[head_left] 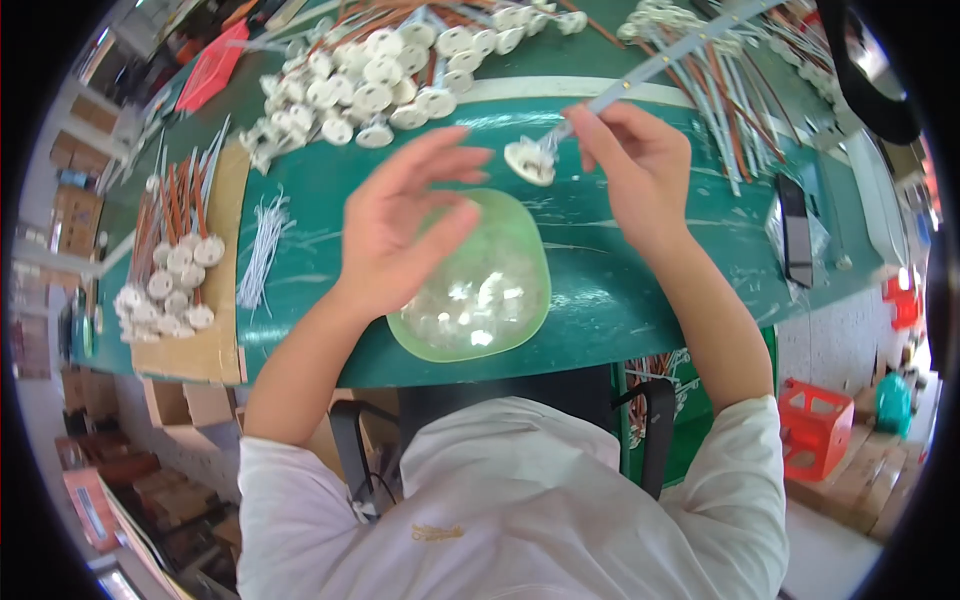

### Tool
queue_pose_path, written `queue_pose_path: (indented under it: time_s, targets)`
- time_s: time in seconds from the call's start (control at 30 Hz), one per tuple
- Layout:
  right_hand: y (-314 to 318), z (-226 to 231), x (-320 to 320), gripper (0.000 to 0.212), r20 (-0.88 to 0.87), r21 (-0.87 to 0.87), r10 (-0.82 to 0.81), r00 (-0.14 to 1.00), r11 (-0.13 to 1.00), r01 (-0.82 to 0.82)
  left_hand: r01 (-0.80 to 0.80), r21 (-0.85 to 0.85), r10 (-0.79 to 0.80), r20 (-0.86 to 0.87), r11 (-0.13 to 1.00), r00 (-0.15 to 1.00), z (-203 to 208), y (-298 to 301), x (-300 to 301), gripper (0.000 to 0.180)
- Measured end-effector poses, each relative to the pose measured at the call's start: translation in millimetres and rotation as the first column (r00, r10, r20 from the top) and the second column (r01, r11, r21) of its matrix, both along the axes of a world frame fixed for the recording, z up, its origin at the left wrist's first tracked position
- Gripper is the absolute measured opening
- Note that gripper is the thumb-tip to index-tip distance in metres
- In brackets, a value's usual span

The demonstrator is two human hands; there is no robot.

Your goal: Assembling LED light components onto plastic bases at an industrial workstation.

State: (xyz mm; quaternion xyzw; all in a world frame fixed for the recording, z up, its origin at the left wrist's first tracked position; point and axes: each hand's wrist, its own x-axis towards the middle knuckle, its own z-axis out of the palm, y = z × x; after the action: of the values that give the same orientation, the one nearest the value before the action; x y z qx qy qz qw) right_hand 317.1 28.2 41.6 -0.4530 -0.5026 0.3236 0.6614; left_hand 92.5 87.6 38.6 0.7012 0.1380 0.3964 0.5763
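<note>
My right hand [645, 170] pinches a thin light-coloured strip [655, 68] dotted with small yellowish squares, near its lower end. A white round disc piece [530, 162] hangs at that end, just above the green tabletop. My left hand [395, 225] is raised over a light green rounded bowl [543, 260], its fingers apart and nothing in them. Shiny clear bits lie in the bowl; what they are is too small to tell. My left hand and wrist cover the bowl's upper left part.
Many white disc-ended strips [370, 97] are heaped at the back. Another bundle [180, 265] rests on cardboard [225, 310] at left, beside thin white ties [265, 250]. A dark phone-like object [795, 230] lies right. A red basket [213, 68] sits far left; a red crate [815, 430] stands lower right.
</note>
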Motion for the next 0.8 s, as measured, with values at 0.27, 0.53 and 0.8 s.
queue_pose_path:
  time_s: [0.27,0.53,0.8]
  targets:
    - [28.6,-17.9,64.6,0.023,0.437,0.024,-0.593,0.676,0.759,0.65,-0.285,0.247,0.294,-0.001,0.926,0.956,-10.2,11.8,4.8,0.036]
    - [38.5,-30.7,89.2,0.02,0.427,0.021,-0.628,0.651,0.727,0.687,-0.47,0.168,0.471,0.035,0.867,0.881,-8.9,47.3,-8.1,0.015]
    - [41.2,-31.0,97.6,0.021,0.504,0.043,-0.566,0.652,0.77,0.636,-0.496,0.16,0.497,0.034,0.854,0.867,-16.3,60.7,-9.6,0.015]
